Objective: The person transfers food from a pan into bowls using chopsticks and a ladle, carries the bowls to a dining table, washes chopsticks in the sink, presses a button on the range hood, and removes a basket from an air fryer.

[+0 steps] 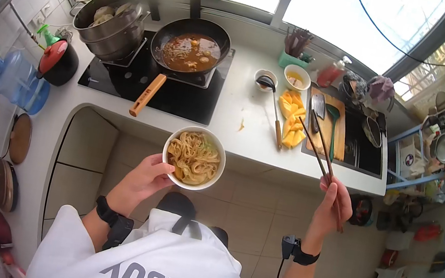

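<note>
My left hand grips a white bowl by its left side, thumb at the rim. Noodles with some pale green pieces fill the bowl, which is held in front of the counter's edge. My right hand is closed around a pair of brown chopsticks, their tips pointing up and left over the counter. Near those tips lie yellow fruit pieces and a wooden cutting board bearing a cleaver and a green spoon.
A frying pan of reddish-brown soup sits on the black cooktop, its wooden handle jutting toward me. Left of it stands a steel steamer pot. A ladle rests against a small bowl. A water jug stands far left.
</note>
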Tool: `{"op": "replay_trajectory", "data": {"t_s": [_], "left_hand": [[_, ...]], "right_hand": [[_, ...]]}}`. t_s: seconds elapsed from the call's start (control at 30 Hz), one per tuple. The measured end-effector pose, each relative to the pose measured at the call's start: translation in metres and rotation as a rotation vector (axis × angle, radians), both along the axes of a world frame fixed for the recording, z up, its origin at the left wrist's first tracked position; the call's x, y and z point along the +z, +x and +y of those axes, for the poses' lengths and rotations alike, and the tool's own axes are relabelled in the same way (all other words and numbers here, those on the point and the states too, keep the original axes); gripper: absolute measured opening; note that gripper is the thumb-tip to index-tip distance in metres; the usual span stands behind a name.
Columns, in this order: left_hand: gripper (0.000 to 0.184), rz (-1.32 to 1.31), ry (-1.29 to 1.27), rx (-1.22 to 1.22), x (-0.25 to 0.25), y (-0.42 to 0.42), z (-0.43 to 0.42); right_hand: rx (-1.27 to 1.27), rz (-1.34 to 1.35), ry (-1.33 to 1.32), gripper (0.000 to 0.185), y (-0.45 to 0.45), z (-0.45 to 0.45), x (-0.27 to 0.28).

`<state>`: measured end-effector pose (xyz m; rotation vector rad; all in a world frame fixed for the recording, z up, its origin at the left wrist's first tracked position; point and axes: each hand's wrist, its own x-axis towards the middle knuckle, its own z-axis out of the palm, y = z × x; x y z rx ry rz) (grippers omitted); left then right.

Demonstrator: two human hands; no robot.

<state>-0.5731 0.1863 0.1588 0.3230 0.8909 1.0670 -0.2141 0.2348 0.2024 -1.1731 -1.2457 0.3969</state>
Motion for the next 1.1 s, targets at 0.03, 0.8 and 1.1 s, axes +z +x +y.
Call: {"op": "replay_trajectory", "data": {"t_s": [0.03, 0.8, 1.1], "left_hand": [[0.047, 0.011, 0.011, 0.059, 0.005, -0.027, 0.004], [0.058, -0.029, -0.016, 0.436, -0.056, -0.238, 0.121], [0.054, -0.067, -0.025, 0.491, -0.061, -0.238, 0.12]], "right_hand": [[0.086, 0.0, -0.049, 0.015, -0.03, 0.023, 0.013], [0.775, -0.533, -0.514, 0.011, -0.315, 0.362, -0.076], [0.83, -0.594, -0.588, 0.016, -0.327, 0.352, -0.076]]}}
